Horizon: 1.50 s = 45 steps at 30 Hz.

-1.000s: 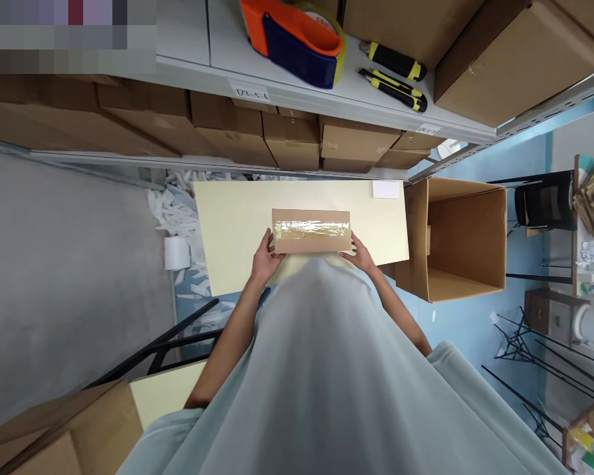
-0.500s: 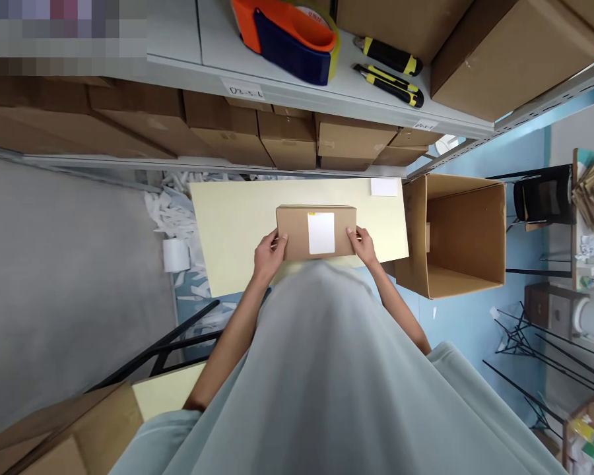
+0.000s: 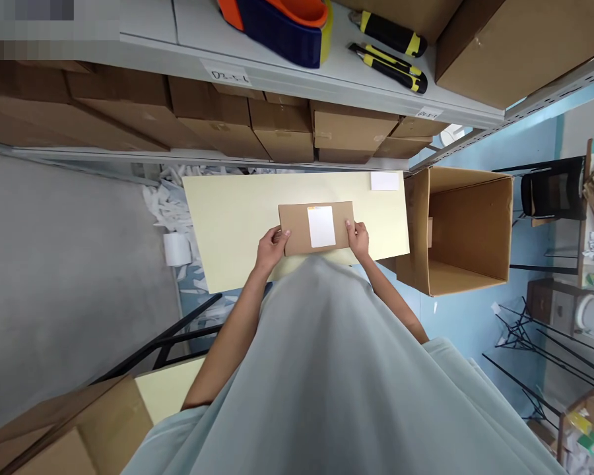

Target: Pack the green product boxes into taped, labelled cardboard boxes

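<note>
Between my hands is a small brown cardboard box (image 3: 296, 229) with a white label (image 3: 321, 227) on the face turned up to me. My left hand (image 3: 271, 248) grips its left end, thumb on top. At the opposite end, my right hand (image 3: 358, 239) is closed on the box with its thumb on the upper face. The box is over the near part of a pale yellow tabletop (image 3: 237, 224); I cannot tell whether it touches the surface. A white paper slip (image 3: 385, 181) lies at the table's far right corner.
A large open carton (image 3: 468, 231) stands right of the table. Ahead, a grey shelf (image 3: 297, 86) holds cardboard boxes (image 3: 354, 128), a tape dispenser (image 3: 282, 30) and two box cutters (image 3: 391, 69), (image 3: 389, 33). White paper scraps (image 3: 171, 208) and a white roll (image 3: 177, 249) are at the left.
The box has tilted slightly, its right end a little higher in view, and its far side face no longer shows. Both hands keep their hold. The view has shifted slightly.
</note>
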Each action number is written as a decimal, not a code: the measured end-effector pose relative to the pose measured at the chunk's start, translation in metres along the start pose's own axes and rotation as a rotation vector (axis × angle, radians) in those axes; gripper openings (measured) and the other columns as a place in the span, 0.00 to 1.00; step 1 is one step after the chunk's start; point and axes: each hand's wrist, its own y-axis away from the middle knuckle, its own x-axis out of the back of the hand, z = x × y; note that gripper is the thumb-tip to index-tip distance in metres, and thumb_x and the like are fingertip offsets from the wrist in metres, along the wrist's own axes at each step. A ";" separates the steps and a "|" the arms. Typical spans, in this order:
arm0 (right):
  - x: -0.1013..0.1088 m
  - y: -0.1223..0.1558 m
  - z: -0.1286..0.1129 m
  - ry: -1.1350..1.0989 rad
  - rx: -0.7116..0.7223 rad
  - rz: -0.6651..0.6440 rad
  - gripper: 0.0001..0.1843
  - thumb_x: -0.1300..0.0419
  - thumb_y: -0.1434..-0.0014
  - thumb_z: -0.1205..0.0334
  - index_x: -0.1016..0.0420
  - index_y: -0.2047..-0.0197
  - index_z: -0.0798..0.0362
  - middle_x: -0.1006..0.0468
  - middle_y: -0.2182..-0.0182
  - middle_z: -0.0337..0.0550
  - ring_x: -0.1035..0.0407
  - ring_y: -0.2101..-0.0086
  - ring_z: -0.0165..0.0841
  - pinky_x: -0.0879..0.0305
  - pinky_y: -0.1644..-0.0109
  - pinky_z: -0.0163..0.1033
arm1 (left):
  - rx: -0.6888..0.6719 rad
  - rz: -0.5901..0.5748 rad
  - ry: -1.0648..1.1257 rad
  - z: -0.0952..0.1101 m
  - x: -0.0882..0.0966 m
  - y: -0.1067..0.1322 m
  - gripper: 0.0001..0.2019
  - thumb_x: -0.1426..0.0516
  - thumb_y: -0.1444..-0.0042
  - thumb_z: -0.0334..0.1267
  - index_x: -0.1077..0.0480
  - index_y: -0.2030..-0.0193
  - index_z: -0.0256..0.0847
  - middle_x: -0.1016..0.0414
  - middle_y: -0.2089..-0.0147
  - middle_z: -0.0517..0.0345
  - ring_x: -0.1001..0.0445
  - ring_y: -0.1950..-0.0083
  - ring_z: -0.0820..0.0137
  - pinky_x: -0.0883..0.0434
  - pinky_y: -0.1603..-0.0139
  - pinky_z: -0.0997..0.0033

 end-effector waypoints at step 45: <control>-0.009 -0.015 -0.049 -0.129 0.058 -0.204 0.40 0.33 0.30 0.40 0.30 0.27 0.61 0.22 0.37 0.71 0.21 0.39 0.59 0.20 0.37 0.63 | 0.279 0.585 0.010 0.018 -0.028 0.050 0.46 0.39 0.31 0.63 0.45 0.18 0.36 0.41 0.17 0.22 0.33 0.18 0.42 0.31 0.19 0.42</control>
